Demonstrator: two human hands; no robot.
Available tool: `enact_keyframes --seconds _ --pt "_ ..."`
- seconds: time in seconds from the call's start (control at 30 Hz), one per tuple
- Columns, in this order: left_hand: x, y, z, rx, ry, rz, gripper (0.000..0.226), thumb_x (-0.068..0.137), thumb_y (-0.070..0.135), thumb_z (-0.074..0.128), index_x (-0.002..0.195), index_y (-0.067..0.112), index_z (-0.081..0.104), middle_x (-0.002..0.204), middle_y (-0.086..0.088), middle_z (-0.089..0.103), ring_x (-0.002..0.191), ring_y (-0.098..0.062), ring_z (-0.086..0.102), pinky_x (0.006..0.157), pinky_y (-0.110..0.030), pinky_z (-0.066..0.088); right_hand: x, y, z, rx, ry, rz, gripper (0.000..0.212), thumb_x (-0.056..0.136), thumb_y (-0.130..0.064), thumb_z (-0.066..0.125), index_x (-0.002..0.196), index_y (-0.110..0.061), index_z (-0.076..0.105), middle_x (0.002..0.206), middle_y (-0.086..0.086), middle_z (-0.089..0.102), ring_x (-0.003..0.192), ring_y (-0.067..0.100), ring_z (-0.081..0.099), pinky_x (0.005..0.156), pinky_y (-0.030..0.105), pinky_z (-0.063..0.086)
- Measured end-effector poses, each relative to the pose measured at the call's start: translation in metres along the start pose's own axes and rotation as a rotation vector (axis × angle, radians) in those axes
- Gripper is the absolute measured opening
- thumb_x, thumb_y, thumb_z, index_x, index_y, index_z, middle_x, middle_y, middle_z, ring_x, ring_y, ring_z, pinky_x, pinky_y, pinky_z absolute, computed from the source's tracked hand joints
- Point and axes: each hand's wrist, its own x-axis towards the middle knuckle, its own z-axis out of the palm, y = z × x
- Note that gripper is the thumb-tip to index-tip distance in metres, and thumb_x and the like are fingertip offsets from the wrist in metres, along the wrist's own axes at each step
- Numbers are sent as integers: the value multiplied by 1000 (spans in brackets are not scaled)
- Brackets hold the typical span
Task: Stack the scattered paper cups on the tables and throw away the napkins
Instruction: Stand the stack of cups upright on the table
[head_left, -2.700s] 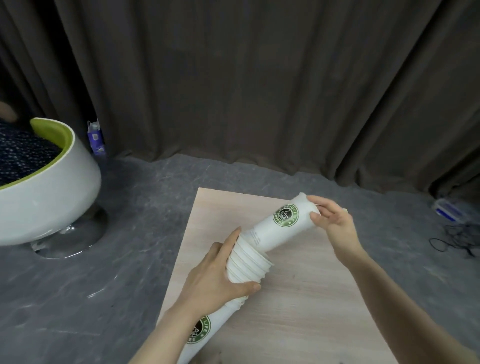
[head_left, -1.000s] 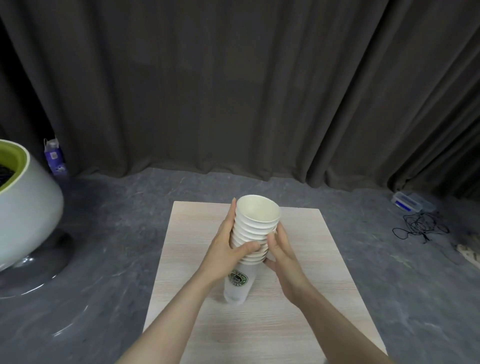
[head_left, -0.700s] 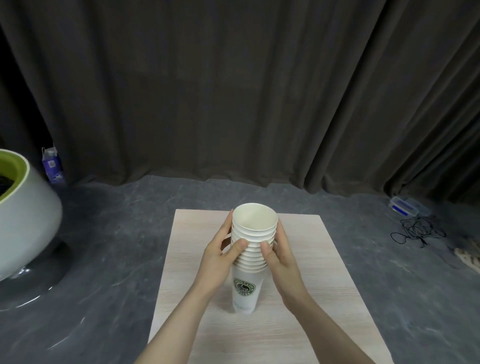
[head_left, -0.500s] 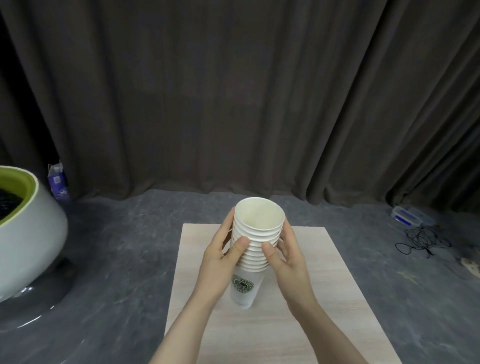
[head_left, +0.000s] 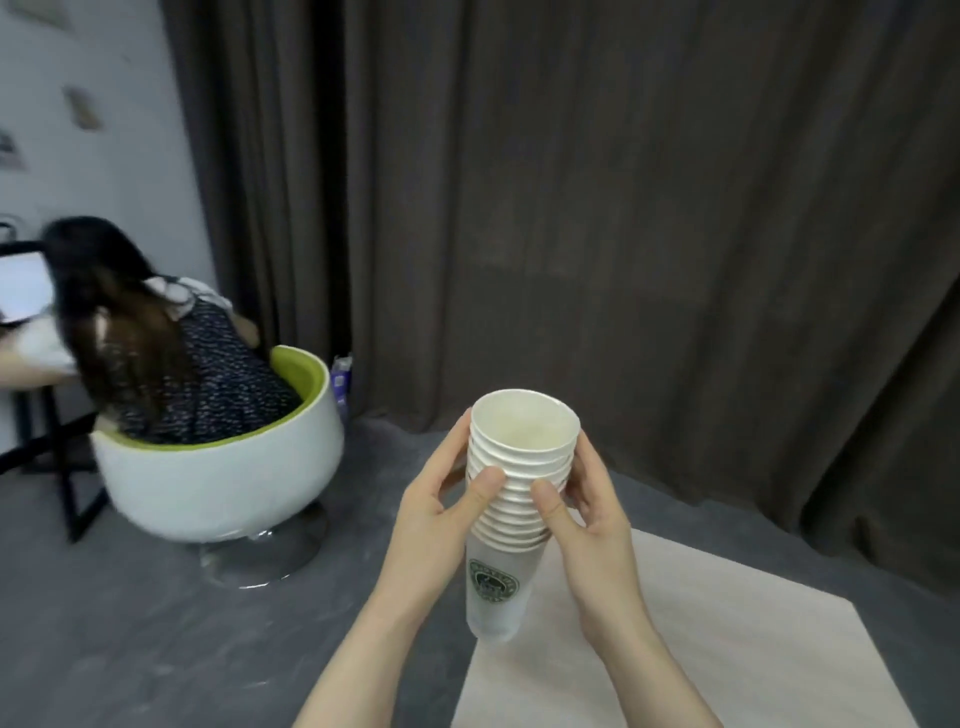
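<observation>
Gripping the upright stack of nested white paper cups (head_left: 511, 499), the left hand (head_left: 436, 525) and right hand (head_left: 587, 519) curl fingers round its rims. It is held above the near-right pale wooden table (head_left: 727, 639).

A single view is given, taken from a camera worn on the person's head. The scene is looked at forward and slightly downward, from just above and behind the forearms, which enter at the bottom edge. The left hand (head_left: 436, 519) and right hand (head_left: 589, 525) are seen close to the lens near the centre, with the stack of paper cups (head_left: 511, 499) between them. Only a corner of the light wooden table (head_left: 727, 649) is caught at near right. The far field is filled by a dark curtain (head_left: 623, 208); a white and green tub chair (head_left: 218, 478) is seen at left, farther off. Wide-angle bending is noticeable toward the edges.
</observation>
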Motion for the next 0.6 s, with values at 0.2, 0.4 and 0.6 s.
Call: enact_keyframes --seconds 0.2,0.4,0.6 --pt "-68 40 -38 89 267 26 56 86 38 66 138 34 49 131 4 61 122 -15 57 102 -44 46 -27 -12 49 99 -274 13 59 80 -26 67 135 -36 47 131 -21 57 119 -5 53 90 11 46" --pt "-172 80 -50 158 602 54 45 90 15 62 132 28 54 113 2 71 108 -10 65 83 -18 50 -90 -29 90 265 -567 67 58 83 -11 66 136 -26 48 126 -16 59 108 -9 58 79 7 46" --pt "-277 112 -73 278 933 44 50 80 35 67 128 42 56 118 2 69 112 -14 63 96 -37 50 -172 -45 142 372 -839 144 56 71 -25 69 123 -38 52 131 -9 59 121 3 54 101 24 44"
